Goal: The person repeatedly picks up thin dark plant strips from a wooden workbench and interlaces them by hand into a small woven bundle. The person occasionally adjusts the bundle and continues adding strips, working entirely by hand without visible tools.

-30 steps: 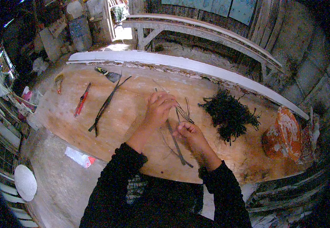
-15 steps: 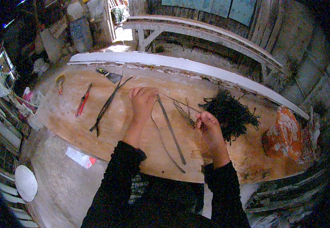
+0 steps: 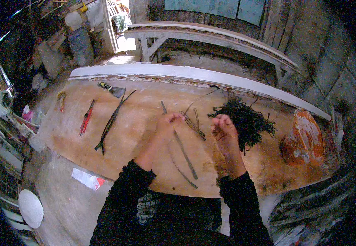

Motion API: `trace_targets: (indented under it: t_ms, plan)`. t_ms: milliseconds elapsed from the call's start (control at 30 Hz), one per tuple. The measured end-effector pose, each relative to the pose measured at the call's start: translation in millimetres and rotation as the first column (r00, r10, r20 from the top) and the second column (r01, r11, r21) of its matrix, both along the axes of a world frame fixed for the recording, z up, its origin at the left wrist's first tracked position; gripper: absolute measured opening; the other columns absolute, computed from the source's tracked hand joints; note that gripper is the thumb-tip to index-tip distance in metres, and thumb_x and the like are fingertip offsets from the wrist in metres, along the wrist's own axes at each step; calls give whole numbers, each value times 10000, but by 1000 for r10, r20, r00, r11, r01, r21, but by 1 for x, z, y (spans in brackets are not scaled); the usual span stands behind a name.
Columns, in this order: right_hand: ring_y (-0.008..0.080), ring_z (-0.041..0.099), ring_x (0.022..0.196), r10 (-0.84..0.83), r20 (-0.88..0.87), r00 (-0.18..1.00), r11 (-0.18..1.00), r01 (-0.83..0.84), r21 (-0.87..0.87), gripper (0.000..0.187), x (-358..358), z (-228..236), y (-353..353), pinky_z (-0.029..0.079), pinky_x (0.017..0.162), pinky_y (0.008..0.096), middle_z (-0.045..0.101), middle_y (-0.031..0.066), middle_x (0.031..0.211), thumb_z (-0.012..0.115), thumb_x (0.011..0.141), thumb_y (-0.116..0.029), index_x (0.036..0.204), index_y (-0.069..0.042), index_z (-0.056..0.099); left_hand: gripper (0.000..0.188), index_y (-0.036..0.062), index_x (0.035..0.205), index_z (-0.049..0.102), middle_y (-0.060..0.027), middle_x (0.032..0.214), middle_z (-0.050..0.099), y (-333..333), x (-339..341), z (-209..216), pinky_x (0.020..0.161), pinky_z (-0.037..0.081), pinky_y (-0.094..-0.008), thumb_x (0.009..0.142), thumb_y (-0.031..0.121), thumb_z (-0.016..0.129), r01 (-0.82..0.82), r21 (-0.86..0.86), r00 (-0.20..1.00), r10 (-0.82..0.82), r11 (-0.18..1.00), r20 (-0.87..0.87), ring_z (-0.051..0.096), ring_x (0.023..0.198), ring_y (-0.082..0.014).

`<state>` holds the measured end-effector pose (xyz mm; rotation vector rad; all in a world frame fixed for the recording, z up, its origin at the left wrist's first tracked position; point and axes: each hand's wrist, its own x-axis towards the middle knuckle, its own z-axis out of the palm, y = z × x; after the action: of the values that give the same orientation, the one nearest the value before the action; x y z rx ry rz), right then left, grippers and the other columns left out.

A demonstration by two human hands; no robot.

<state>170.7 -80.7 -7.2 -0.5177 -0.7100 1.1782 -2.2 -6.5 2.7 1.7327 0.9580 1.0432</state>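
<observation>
My left hand [image 3: 170,123] is over the middle of the wooden table, fingers pinched on a thin strand [image 3: 199,96] that seems to run from them toward the far edge. Under it, a flat dark strip [image 3: 185,158] lies lengthwise, its far tip showing beyond the hand. A small bundle of thin twine or wire [image 3: 195,128] rests between my hands. My right hand [image 3: 226,128] hovers beside a heap of short black strands [image 3: 246,123], fingers curled. Whatever those fingers hold, if anything, is too blurred to make out.
On the table's left lie red-handled pliers [image 3: 86,119], a long dark forked strip [image 3: 111,123], a scraper [image 3: 112,89] and a small brush-like tool [image 3: 61,101]. An orange, white-smeared container [image 3: 307,137] stands at the right. A white board [image 3: 194,76] borders the far edge.
The thin strand stretched between my hands now trails from near my left hand toward the far edge. My left hand has come nearer and to the right; the right has barely moved.
</observation>
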Motion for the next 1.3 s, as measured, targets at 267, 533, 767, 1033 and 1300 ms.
trace_targets:
  t_ms: [267,533,767,1033,1300]
  plan:
    - [80,450,606,188,60,980,915,-152,-374,51,-30,-16,1,355,526,198,514,-19,700,529,767,-132,743,-87,531,160,54,787,585,29,668,546,11,17,-52,509,354,-178,756,209,566,285,-290,948,-224,914,228,451,564,-37]
    - [93,483,652,37,205,978,931,40,-363,58,-19,-23,4,373,563,192,532,7,715,531,757,-129,757,-71,537,152,40,804,562,15,675,537,12,22,-62,540,382,-194,790,185,520,375,-196,927,-365,906,88,475,595,-66]
    - [116,493,664,-16,218,976,952,81,-294,41,-21,-31,9,398,599,222,540,20,727,566,723,-67,740,-58,530,156,11,792,580,7,658,549,3,21,-47,507,387,-186,778,161,541,420,-281,903,-369,863,219,483,557,-59]
    - [112,505,648,-129,445,886,960,224,-168,45,-19,-37,10,420,600,234,541,24,710,569,722,-37,733,-47,527,159,13,815,565,-13,682,552,4,20,-49,537,419,-205,783,166,535,499,-301,863,-433,813,262,515,585,-86]
    - [126,520,664,-182,391,902,959,251,-133,65,-24,-33,9,433,627,254,550,41,717,564,706,-10,751,-30,521,171,1,824,561,-24,690,557,-1,19,-44,547,434,-215,781,166,541,495,-332,866,-424,803,267,521,592,-97]
